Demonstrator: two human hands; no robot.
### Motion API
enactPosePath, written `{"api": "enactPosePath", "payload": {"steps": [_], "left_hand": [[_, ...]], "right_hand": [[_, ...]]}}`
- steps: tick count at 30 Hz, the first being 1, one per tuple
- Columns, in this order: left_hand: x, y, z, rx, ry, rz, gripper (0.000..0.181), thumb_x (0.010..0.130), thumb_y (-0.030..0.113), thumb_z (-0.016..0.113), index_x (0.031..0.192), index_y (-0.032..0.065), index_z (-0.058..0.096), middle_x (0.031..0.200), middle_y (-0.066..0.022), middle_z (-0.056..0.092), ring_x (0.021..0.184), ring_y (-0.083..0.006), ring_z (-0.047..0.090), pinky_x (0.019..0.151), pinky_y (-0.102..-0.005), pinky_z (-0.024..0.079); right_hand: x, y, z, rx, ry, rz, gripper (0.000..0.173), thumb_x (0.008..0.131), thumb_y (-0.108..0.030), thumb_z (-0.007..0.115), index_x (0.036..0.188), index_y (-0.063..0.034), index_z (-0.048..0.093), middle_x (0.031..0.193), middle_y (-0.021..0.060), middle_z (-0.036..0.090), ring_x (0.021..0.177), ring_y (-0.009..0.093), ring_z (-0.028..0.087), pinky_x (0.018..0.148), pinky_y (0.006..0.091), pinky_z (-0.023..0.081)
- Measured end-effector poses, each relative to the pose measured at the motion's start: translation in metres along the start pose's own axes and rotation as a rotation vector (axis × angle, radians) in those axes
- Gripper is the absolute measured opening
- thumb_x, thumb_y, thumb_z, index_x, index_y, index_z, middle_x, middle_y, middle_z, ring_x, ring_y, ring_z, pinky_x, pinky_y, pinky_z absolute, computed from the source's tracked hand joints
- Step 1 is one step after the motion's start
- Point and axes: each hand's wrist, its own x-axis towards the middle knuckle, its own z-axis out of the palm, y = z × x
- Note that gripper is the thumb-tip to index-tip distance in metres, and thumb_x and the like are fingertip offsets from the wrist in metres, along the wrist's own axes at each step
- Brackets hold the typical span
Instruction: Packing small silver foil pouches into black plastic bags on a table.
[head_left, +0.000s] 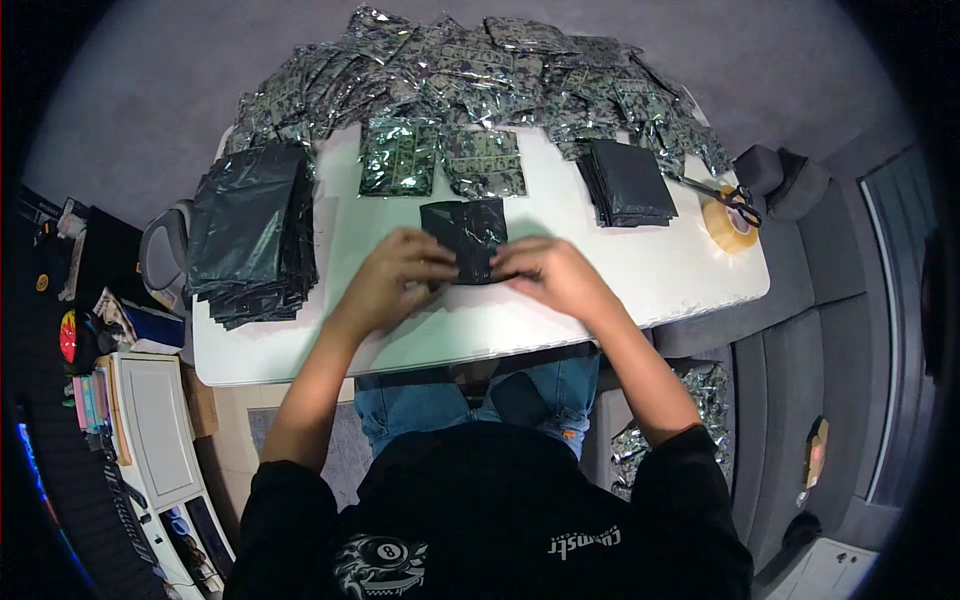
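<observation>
A small folded black plastic bag (472, 232) lies on the white table in front of me. My left hand (401, 274) is at its left edge, fingertips over the plastic; motion blur hides whether they grip it. At the lower right edge, my right hand (551, 274) pinches the plastic between fingers and thumb. Just beyond the bag lie two clear-wrapped camouflage packets, one on the left (398, 159) and one on the right (484, 163). A tall stack of large black plastic bags (247, 217) stands to the left. Smaller black bags (634, 182) are piled to the right.
Many wrapped camouflage packets (465, 67) are heaped along the far side of the white table (352, 300). Black-handled scissors (731, 199) rest against a roll of tape (727, 229) near the right edge. A grey sofa (780, 360) borders the table on the right.
</observation>
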Motion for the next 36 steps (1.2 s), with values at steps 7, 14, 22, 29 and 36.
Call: {"api": "enactPosePath", "payload": {"steps": [7, 14, 22, 29, 36], "left_hand": [[-0.019, 0.005, 0.011, -0.038, -0.063, -0.131, 0.030, 0.081, 0.002, 0.086, 0.110, 0.0102, 0.087, 0.127, -0.0047, 0.079, 0.133, -0.0302, 0.062, 0.113, -0.0427, 0.053], [-0.027, 0.000, 0.016, -0.148, 0.008, -0.292, 0.015, 0.095, 0.012, 0.080, 0.091, -0.0025, 0.082, 0.124, -0.0079, 0.080, 0.125, -0.0292, 0.064, 0.104, -0.0386, 0.053], [-0.007, 0.016, 0.019, -0.001, 0.074, -0.701, 0.034, 0.099, 0.024, 0.078, 0.086, -0.0071, 0.078, 0.092, -0.0222, 0.076, 0.084, -0.0347, 0.071, 0.078, -0.0449, 0.053], [0.004, 0.009, 0.022, 0.116, -0.014, -0.663, 0.040, 0.102, 0.030, 0.076, 0.088, -0.0077, 0.079, 0.084, -0.0276, 0.074, 0.076, -0.0415, 0.073, 0.073, -0.0488, 0.054], [0.011, 0.021, 0.026, 0.225, 0.011, -0.690, 0.041, 0.105, 0.029, 0.072, 0.086, -0.0068, 0.078, 0.080, -0.0294, 0.072, 0.077, -0.0474, 0.072, 0.078, -0.0544, 0.055]], "right_hand": [[-0.010, -0.002, 0.012, -0.111, -0.032, -0.026, 0.017, 0.087, -0.007, 0.084, 0.102, 0.0001, 0.083, 0.119, 0.0141, 0.081, 0.124, 0.034, 0.072, 0.105, 0.0436, 0.059], [-0.012, 0.008, 0.027, -0.071, 0.098, 0.038, 0.023, 0.100, -0.020, 0.077, 0.098, 0.0026, 0.080, 0.107, 0.0203, 0.079, 0.108, 0.037, 0.072, 0.097, 0.0451, 0.058], [0.010, -0.005, 0.020, -0.051, 0.017, 0.498, 0.044, 0.099, -0.029, 0.080, 0.073, 0.0049, 0.069, 0.068, 0.0228, 0.066, 0.062, 0.042, 0.061, 0.069, 0.0486, 0.052], [0.007, -0.005, 0.027, -0.261, 0.068, 0.521, 0.042, 0.096, -0.033, 0.081, 0.071, 0.0001, 0.075, 0.071, 0.0256, 0.069, 0.072, 0.044, 0.070, 0.075, 0.0506, 0.056], [0.006, 0.001, 0.038, -0.387, 0.152, 0.447, 0.041, 0.094, -0.039, 0.083, 0.074, -0.0029, 0.079, 0.072, 0.0214, 0.073, 0.076, 0.042, 0.073, 0.081, 0.0501, 0.058]]}}
